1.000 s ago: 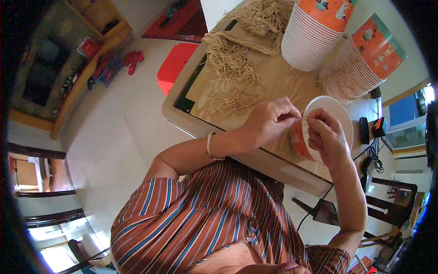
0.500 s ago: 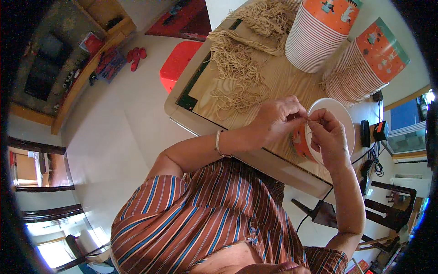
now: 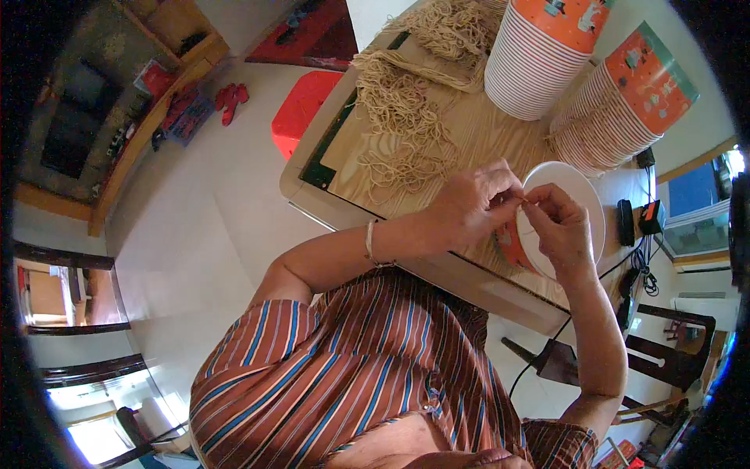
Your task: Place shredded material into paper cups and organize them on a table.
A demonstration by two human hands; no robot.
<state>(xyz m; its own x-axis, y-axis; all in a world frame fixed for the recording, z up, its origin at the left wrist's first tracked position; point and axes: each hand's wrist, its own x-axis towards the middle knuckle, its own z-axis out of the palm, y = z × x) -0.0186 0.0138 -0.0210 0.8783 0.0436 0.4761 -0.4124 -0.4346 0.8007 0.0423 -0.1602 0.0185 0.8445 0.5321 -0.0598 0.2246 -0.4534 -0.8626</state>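
The person's left hand and right hand meet at the near side of the counter, fingers of both closed in a pinch on what looks like a thin strand — too fine to trace along its length. Just beneath them stands an orange paper tub with a pale round end facing up (whether that is its mouth or its base is hard to tell).

The likeliest trouble is a slip: with fingertips this close and so little to grip, the strand could slide free. The tub, with no hand seen bracing it, might shift if a wrist nudged it. The tangled heap of strands, lying beyond the left hand, could snag when one is drawn out, since its loops cross in every direction. The tall tub stack could topple if knocked — its height would be the cause.
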